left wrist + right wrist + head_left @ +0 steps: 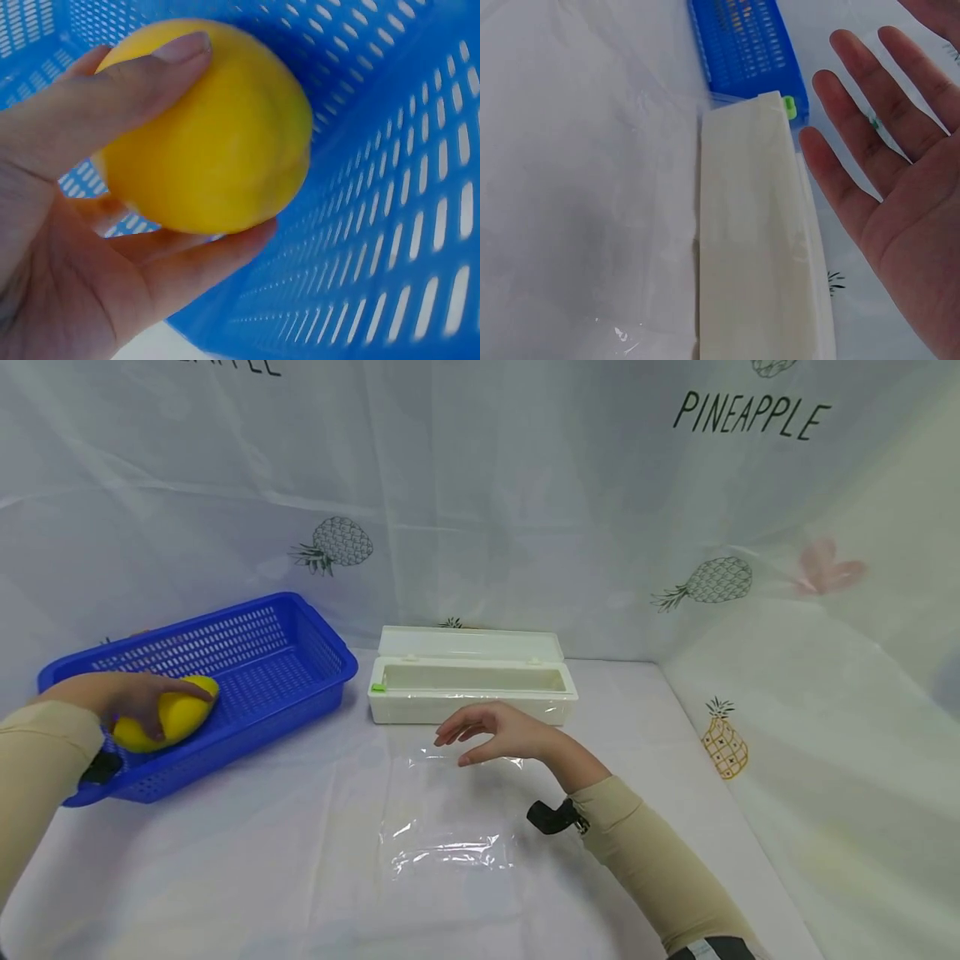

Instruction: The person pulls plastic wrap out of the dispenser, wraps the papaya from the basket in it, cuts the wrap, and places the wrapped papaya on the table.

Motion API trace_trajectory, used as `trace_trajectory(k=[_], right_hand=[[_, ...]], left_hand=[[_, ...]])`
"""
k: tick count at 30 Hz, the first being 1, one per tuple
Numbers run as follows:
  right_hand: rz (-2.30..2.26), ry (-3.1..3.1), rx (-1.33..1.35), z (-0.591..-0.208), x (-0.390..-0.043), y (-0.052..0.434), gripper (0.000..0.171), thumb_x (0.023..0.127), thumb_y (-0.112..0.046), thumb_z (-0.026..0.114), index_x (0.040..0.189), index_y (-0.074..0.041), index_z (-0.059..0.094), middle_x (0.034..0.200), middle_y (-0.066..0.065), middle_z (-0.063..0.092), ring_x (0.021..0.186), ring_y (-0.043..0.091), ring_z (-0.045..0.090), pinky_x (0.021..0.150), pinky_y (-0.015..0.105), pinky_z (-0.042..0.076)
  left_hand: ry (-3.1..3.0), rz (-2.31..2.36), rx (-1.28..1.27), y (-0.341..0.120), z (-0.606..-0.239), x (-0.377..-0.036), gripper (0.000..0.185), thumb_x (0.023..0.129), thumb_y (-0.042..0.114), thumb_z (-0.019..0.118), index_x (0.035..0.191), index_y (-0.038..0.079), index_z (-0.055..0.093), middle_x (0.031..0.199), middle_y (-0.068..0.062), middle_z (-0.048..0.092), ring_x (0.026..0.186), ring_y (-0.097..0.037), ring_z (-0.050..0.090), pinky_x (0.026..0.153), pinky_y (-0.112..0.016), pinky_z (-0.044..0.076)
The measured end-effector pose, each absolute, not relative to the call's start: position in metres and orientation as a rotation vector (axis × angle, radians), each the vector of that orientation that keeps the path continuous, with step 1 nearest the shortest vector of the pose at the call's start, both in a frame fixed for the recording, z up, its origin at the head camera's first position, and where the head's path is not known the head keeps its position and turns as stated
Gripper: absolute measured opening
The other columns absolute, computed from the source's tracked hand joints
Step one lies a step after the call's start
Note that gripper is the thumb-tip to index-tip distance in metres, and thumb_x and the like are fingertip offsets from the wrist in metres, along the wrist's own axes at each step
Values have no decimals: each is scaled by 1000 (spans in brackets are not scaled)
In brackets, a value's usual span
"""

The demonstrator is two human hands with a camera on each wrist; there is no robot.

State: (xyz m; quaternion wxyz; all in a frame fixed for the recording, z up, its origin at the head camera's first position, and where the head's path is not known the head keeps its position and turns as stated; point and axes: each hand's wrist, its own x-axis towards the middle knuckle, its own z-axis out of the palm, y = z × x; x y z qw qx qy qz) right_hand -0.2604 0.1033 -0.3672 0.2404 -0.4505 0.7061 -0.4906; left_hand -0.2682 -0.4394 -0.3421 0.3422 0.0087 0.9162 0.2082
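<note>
My left hand (138,697) grips a smooth yellow oblong fruit (182,717), with the thumb on one side and fingers beneath it. Fruit and hand are inside a blue plastic basket (247,647) with slotted walls. In the left wrist view the fruit (217,135) fills the grasp. My right hand (506,732) holds nothing, its fingers loosely extended over the front of a white cling film box (472,706) whose lid is up. From the box, a sheet of clear cling film (450,852) lies toward me on the table.
A small green slider (378,687) sits at the box's left end. The table bears a white cloth (247,877). Behind stands a white curtain (480,510) printed with pineapples, and another cloth wall (825,693) bounds the right side.
</note>
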Motion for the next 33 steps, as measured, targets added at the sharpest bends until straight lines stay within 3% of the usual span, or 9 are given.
trace_trajectory(k=[3, 6, 11, 13, 16, 23, 28, 33], right_hand=[[-1332, 1936, -1241, -364, -258, 103, 43, 82, -1, 75, 123, 4, 61, 118, 9, 66, 113, 33, 59, 101, 48, 44], [-1327, 1937, -1243, -362, -257, 103, 43, 83, -1, 75, 123, 4, 61, 118, 9, 66, 113, 29, 59, 101, 48, 43], [-1336, 1958, -1235, -361, -255, 107, 42, 84, 0, 74, 123, 2, 61, 119, 10, 65, 113, 29, 59, 102, 46, 43], [-1361, 1965, -1231, -361, -255, 109, 40, 84, 1, 74, 122, 1, 62, 119, 11, 65, 112, 28, 59, 102, 46, 43], [-1404, 1963, -1225, -360, -254, 111, 38, 83, 2, 73, 120, 0, 64, 118, 12, 65, 111, 26, 60, 101, 49, 43], [-1454, 1966, -1242, -362, -252, 113, 38, 81, 6, 73, 118, -1, 64, 116, 10, 66, 110, 25, 61, 100, 46, 45], [-1497, 1968, -1233, -364, -251, 115, 38, 81, 6, 73, 117, -1, 65, 116, 9, 66, 112, 31, 60, 99, 45, 46], [-1536, 1999, -1213, -365, -248, 117, 38, 81, 7, 73, 117, 0, 65, 116, 11, 66, 112, 32, 59, 98, 48, 46]], left_hand=[[2339, 559, 106, -433, -339, -266, 86, 77, 0, 79, 147, 1, 29, 128, -50, 3, 108, -74, 17, 66, -57, 55], [2342, 558, 184, -428, -337, -264, 86, 77, 2, 79, 148, 1, 30, 130, -49, 7, 109, -73, 20, 67, -56, 56], [2504, 531, 357, -420, -326, -262, 79, 75, 5, 80, 143, 4, 40, 129, -42, 27, 100, -55, 41, 64, -44, 58], [2595, 502, 452, -416, -320, -262, 75, 74, 6, 81, 139, 6, 44, 125, -36, 36, 97, -45, 44, 61, -39, 56], [2703, 456, 562, -406, -308, -261, 74, 73, 7, 83, 137, 9, 47, 125, -30, 40, 99, -41, 44, 65, -41, 54], [2798, 435, 698, -369, -278, -250, 77, 73, 10, 84, 141, 14, 48, 138, -31, 30, 117, -49, 32, 75, -56, 49], [2791, 488, 711, -331, -263, -233, 76, 74, 9, 84, 141, 21, 50, 145, -30, 19, 121, -52, 33, 78, -55, 51], [2775, 514, 822, -298, -262, -217, 74, 74, 13, 84, 138, 30, 52, 147, -23, 23, 122, -46, 33, 86, -59, 47]])
